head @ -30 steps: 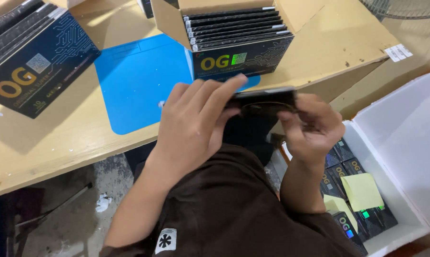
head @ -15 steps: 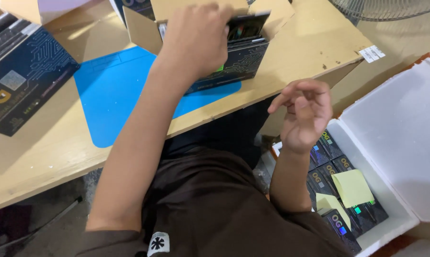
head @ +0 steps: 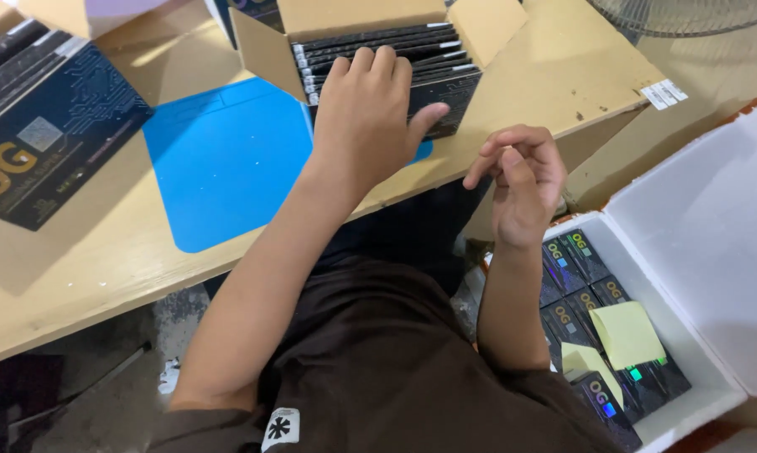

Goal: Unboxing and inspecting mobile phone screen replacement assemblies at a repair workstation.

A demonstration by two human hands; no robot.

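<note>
Left hand [head: 366, 117] pressed flat on a row of slim black boxes [head: 387, 50] in an open cardboard carton [head: 265, 50]; right hand [head: 521, 180] empty in the air.

Far left of both hands, a large dark printed box [head: 43, 134] on the wooden table [head: 101, 252]; nearer, just left of the left wrist, a blue mat [head: 227, 159]. Under the left palm and fingertips, the slim boxes standing on edge, packed tight, so touching, not gripped, fingers spread and released. Probably light, stiff, smooth-skinned and a little slippery; best pinched by the top edge and drawn straight up. Right hand half-curled, holding nothing, well apart from the carton. Below and right of it, a white foam bin [head: 714, 252] with more small dark boxes and yellow notes [head: 626, 334].
</note>
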